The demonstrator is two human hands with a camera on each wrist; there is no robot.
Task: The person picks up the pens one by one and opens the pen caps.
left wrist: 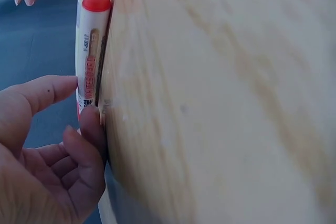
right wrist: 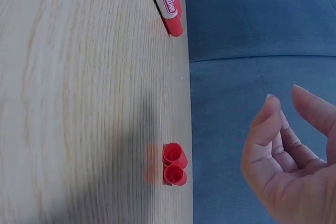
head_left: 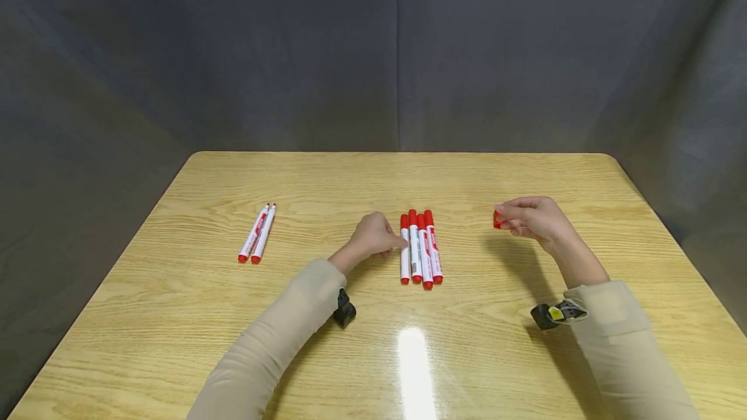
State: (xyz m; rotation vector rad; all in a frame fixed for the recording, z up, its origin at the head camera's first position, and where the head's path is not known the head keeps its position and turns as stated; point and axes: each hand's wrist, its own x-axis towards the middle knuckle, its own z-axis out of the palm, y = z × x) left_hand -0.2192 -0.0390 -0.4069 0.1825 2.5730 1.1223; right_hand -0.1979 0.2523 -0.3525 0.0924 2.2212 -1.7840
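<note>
On the table, several capped red-and-white whiteboard markers [head_left: 421, 251] lie side by side. My left hand [head_left: 374, 236] reaches in from the left, its thumb and index finger pinching the leftmost marker [left wrist: 89, 59] by the barrel, which still rests on the wood. The other left fingers are bent. Two red marker caps [right wrist: 175, 163] stand together on the right part of the table. Above and beside these caps, my right hand [head_left: 533, 218] hovers. In the right wrist view, the thumb and index finger of that right hand [right wrist: 291, 166] are apart, with nothing between them.
Two uncapped markers [head_left: 258, 233] lie close together on the left side, tips pointing away. The wooden table [head_left: 327, 180] reaches back to a dark curtain [head_left: 292, 50]. Each wrist carries a small black camera [head_left: 344, 310].
</note>
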